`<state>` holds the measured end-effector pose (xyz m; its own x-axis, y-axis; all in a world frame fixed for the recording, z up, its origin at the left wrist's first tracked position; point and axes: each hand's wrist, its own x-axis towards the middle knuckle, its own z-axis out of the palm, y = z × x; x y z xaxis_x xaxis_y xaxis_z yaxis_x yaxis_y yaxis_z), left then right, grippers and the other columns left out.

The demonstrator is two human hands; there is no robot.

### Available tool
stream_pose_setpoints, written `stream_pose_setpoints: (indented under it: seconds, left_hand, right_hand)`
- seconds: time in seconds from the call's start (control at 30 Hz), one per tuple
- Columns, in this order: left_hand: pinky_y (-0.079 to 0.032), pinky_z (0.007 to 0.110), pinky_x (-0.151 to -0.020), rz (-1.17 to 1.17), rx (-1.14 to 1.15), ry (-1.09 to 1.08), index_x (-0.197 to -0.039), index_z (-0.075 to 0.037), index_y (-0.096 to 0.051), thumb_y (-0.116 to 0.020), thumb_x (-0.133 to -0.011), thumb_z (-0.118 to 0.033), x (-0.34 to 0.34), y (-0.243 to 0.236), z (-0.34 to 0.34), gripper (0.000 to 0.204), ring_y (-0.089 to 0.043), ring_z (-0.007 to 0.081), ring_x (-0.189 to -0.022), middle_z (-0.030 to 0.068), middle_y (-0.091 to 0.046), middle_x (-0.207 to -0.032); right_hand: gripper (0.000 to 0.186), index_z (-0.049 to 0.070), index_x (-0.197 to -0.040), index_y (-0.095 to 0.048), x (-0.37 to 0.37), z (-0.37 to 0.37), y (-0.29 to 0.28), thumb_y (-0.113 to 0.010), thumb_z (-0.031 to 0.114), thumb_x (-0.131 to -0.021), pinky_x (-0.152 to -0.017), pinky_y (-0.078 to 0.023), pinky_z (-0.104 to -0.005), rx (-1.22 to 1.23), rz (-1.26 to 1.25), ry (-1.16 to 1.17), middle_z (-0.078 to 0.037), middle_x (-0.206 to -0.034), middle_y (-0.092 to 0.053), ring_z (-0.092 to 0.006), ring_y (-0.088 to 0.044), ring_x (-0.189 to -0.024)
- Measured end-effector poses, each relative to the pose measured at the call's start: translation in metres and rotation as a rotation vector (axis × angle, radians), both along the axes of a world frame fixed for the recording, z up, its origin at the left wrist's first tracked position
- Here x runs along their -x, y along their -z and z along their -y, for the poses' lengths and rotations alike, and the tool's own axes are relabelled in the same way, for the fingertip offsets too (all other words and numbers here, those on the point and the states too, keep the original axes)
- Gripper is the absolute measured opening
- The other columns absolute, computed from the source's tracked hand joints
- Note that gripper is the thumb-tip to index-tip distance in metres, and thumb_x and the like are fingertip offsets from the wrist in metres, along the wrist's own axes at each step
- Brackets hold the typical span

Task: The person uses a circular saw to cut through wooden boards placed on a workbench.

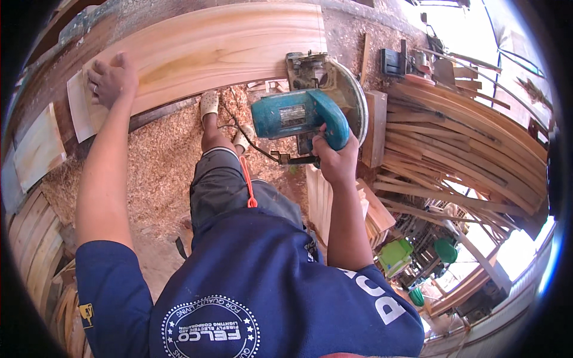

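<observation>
A wide, pale wooden board (203, 51) lies lengthwise across the bench in front of me. My left hand (110, 80), with a ring on one finger, rests on the board's left part, thumb apart from the bent fingers. At the board's right end, a teal circular saw (286, 113) sits with its metal base at the edge. My right hand (337, 152) is wrapped around the saw's rear handle. The round guard faces right and hides most of the blade; whether it spins I cannot tell. A dark power cord (250, 140) runs from the saw down past my legs.
Wood shavings (155, 161) cover the floor around my feet. Stacked curved wooden strips (459, 143) fill the right side, near a wooden block (374, 128) beside the saw. A short pale board (39, 146) lies at the left. Another power tool (391, 62) stands at the back right.
</observation>
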<state>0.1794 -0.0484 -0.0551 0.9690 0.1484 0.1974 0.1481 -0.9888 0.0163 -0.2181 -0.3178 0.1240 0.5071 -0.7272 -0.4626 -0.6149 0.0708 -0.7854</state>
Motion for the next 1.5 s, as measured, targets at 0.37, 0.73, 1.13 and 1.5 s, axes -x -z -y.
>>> stream_pose_setpoints:
  seconds: [0.37,0.73,1.13,1.5]
  left_hand:
    - [-0.029,0.066,-0.115,-0.054,0.022,-0.009,-0.159,-0.012,-0.040,-0.049,-0.094,-0.069,-0.002,0.001,0.000,0.087,-0.032,0.0381,-0.153,0.0172,-0.035,-0.165]
    - [-0.031,0.066,-0.112,-0.046,0.009,-0.013,-0.157,-0.013,-0.042,-0.051,-0.093,-0.068,-0.001,0.000,0.002,0.085,-0.035,0.0377,-0.151,0.0171,-0.036,-0.165]
    - [-0.030,0.067,-0.114,-0.077,0.022,-0.019,-0.158,-0.012,-0.039,-0.047,-0.095,-0.067,0.000,-0.004,0.004,0.085,-0.031,0.0386,-0.153,0.0180,-0.033,-0.167]
    - [-0.030,0.067,-0.113,-0.060,0.031,0.003,-0.157,-0.009,-0.039,-0.042,-0.097,-0.064,0.005,-0.009,0.006,0.082,-0.037,0.0411,-0.149,0.0189,-0.036,-0.164]
  right_hand:
    - [0.018,0.001,-0.101,-0.066,-0.001,-0.001,0.000,-0.069,0.005,-0.083,-0.074,-0.049,-0.0283,-0.020,0.009,0.012,-0.001,-0.086,-0.063,-0.0093,-0.058,-0.079]
    - [0.016,0.003,-0.102,-0.062,0.005,0.000,0.011,-0.068,-0.001,-0.088,-0.060,-0.049,-0.0262,0.046,0.049,-0.030,-0.003,-0.077,-0.065,-0.0105,-0.061,-0.064]
    - [0.016,0.002,-0.101,-0.062,0.013,-0.003,0.026,-0.068,-0.002,-0.087,-0.062,-0.050,-0.0264,0.066,0.092,-0.008,-0.004,-0.078,-0.065,-0.0109,-0.061,-0.065]
    - [0.019,0.003,-0.102,-0.067,0.012,-0.007,0.028,-0.071,0.003,-0.084,-0.073,-0.050,-0.0265,-0.021,0.081,0.076,0.001,-0.090,-0.065,-0.0081,-0.060,-0.080]
